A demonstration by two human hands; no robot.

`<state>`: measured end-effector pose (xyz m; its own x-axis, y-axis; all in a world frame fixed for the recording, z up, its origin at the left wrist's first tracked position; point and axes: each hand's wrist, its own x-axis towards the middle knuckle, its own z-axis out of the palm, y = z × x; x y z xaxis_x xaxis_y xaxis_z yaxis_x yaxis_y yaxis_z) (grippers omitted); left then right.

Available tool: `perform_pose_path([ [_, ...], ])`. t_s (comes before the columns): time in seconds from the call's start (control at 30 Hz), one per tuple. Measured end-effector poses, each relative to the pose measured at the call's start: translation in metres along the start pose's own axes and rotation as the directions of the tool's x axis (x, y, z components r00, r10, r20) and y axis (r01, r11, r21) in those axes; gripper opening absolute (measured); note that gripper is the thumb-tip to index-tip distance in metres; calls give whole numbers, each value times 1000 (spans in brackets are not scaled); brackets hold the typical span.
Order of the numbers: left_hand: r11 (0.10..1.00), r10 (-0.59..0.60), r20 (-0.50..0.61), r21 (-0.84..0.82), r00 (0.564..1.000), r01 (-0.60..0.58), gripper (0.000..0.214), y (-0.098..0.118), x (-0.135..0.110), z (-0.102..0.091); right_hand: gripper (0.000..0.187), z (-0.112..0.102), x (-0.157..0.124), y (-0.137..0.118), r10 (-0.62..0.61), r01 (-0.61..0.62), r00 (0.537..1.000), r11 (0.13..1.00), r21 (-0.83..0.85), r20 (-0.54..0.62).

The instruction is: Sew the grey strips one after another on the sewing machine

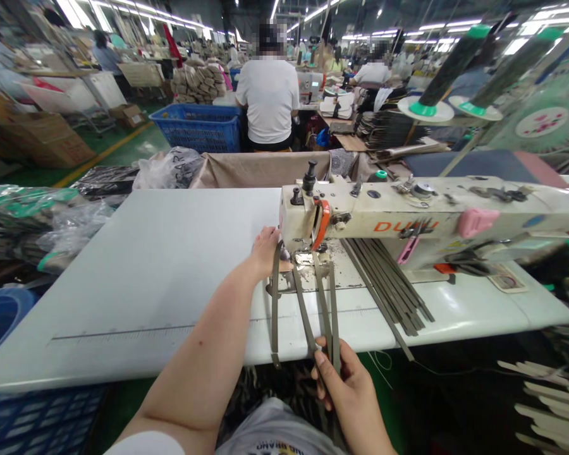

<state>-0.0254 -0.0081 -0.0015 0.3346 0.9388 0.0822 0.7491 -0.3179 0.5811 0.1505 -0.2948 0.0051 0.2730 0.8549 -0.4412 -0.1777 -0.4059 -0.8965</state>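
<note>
My left hand [264, 251] is at the head of the sewing machine [360, 208], its fingers closed around a grey-green strap [275, 309] beside the presser foot; the fingertips are partly hidden. That strap hangs down over the table's front edge. Closer to me, my right hand [346, 385] pinches other straps [306, 309] between thumb and fingers. These run from the needle area down past the edge. Under the machine arm lies a bundle of similar straps [389, 287], spread toward the front.
The white table [171, 265] carries a printed ruler line. Two dark thread cones [455, 69] stand at upper right. A fabric-lined bin [265, 169] is behind the table, plastic-wrapped bundles [76, 221] are left, and a person in a white shirt [270, 98] sits ahead.
</note>
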Motion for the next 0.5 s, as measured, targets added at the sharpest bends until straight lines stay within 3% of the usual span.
perform_pose_path([
  [0.07,1000,14,23,-7,1000,-14,109,-2,-2,0,69,-4,0,2,-13,13,1000,1000,22,0],
  [0.17,999,34,30,-4,999,-34,111,1,-4,-1,68,-11,-3,2,0,-1,1000,998,67,24],
  [0.33,998,11,78,57,997,-15,112,12,-5,-9,55,-26,-12,1,33,-30,999,996,-85,33],
  [0.5,996,24,147,77,989,-35,110,16,-4,-15,56,-36,-12,16,27,-19,998,992,-128,58],
])
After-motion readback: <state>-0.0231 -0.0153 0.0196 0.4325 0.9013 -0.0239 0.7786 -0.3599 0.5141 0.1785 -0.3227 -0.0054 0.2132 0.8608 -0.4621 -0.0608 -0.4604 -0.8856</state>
